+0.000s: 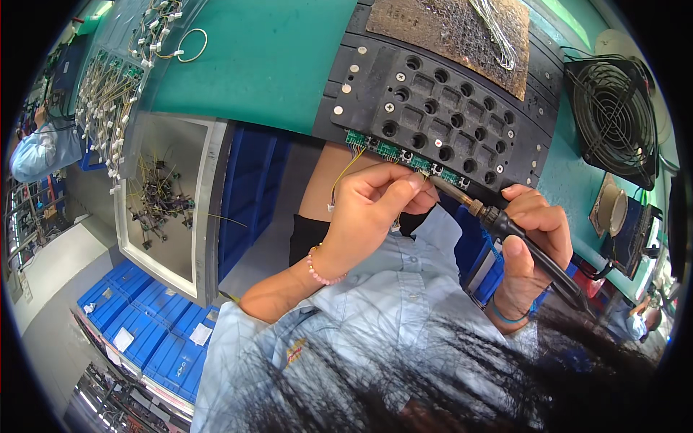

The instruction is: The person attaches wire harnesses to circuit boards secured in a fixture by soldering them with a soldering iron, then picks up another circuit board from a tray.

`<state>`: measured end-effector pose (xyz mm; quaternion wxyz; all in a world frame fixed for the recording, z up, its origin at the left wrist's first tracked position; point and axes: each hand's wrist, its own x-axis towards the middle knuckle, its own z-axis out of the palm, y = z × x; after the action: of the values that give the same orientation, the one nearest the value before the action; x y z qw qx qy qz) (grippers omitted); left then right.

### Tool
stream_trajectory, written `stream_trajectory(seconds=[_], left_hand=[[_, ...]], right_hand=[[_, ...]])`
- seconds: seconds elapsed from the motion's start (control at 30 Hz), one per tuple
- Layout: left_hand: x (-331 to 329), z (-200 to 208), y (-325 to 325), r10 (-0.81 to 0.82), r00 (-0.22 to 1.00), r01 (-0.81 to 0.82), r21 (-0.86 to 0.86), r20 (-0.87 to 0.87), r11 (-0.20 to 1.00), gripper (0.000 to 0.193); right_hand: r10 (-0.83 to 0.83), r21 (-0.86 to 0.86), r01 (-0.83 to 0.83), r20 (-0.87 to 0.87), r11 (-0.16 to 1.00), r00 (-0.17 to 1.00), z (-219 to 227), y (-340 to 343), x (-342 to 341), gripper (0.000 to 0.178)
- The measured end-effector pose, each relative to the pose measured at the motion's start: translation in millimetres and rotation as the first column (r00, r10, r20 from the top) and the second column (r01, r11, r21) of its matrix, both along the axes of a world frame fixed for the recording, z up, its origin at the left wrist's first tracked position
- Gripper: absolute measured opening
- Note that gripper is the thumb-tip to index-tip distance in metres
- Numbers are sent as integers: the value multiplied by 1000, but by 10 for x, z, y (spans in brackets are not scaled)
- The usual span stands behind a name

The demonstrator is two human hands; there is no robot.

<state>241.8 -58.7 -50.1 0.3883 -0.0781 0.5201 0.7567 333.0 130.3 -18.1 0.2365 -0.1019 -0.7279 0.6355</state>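
A row of small green circuit boards lies along the near edge of a black fixture block with round holes. My left hand is closed in a pinch at the boards' near side; what sits between its fingertips is hidden. In my right hand is a soldering iron, its tip pointing left and reaching the boards beside my left fingertips. A yellow wire hangs from the left end of the row, ending in a white connector.
Beyond the fixture, a scorched brown board carries a bundle of pale wires. A black fan and a solder spool stand at right. Wired parts and a framed tray lie left, above blue bins.
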Motion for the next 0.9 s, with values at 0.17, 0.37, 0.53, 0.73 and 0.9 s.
stream_trajectory(seconds=[0.17,0.37,0.53,0.73,0.9], left_hand=[[-14,-16,1,-5,1000,5,16,3,1000,15],[-20,-25,-8,-12,1000,13,36,-22,999,15],[0,-50,-25,-26,999,27,33,-27,999,16],[-18,-111,-135,-112,988,116,25,-109,993,24],[-12,148,-593,-483,848,410,-307,-220,859,41]], right_hand=[[-10,-6,10,-3,1000,1000,-1,3,-5,26],[-28,-52,27,-33,998,999,-4,11,-10,27],[-35,-81,30,-67,996,997,-20,54,16,28],[-65,-89,44,-250,995,966,-119,443,-7,25],[-239,-19,241,-230,970,943,-298,705,85,22]])
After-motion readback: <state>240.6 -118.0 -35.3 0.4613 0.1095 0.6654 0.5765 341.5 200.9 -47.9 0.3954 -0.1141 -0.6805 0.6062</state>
